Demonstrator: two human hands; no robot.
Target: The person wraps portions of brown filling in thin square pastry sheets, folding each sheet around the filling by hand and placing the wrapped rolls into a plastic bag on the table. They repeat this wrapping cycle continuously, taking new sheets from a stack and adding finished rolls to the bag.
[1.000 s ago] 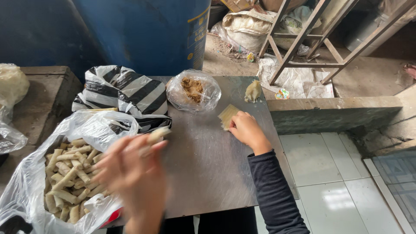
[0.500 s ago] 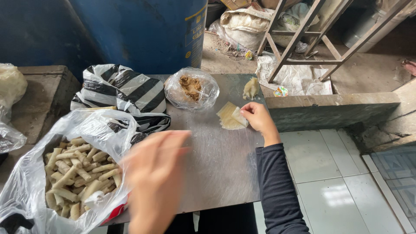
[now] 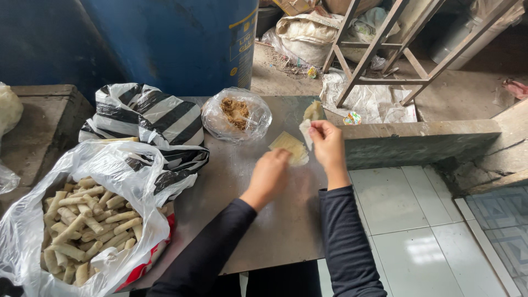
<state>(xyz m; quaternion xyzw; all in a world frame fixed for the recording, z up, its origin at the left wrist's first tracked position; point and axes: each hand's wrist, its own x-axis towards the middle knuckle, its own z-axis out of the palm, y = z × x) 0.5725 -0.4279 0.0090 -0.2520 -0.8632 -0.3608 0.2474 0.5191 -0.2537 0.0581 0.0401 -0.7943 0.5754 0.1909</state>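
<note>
Left hand [image 3: 270, 171] fingers press the wrapper [image 3: 288, 145] flat on the table [image 3: 264, 231]; right hand [image 3: 326, 144] pinches its far-right corner. Thin sheet may tear if pulled hard.

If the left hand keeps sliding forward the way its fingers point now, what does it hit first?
The left hand already touches the pale wrapper sheet on the metal table. Beyond it, probably the small stack of wrappers near the far edge, though depth is unclear.

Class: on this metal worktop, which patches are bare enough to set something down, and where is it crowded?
Bare: the metal worktop between the forearms and its near edge. Crowded: the left, under the clear bag of rolls and striped bag; the far end, with filling bag, wrapper and both hands.
</note>
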